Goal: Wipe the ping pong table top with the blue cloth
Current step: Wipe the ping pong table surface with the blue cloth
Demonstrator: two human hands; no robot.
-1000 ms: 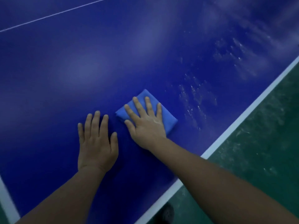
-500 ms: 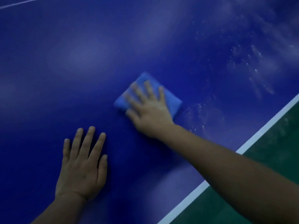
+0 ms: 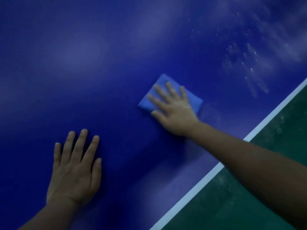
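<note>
Right hand (image 3: 174, 112), fingers flat, pushes folded blue cloth (image 3: 167, 95) farther out and right vs a second ago, so near dust patch mostly gone. Left hand (image 3: 74, 170) flat, bracing on table top (image 3: 83, 63). Far-right white specks (image 3: 245, 62) still left imo.

A dark green floor (image 3: 249, 196) fills the lower right of the frame, speckled with pale scuffs and dust, lying beyond the white border line.
</note>
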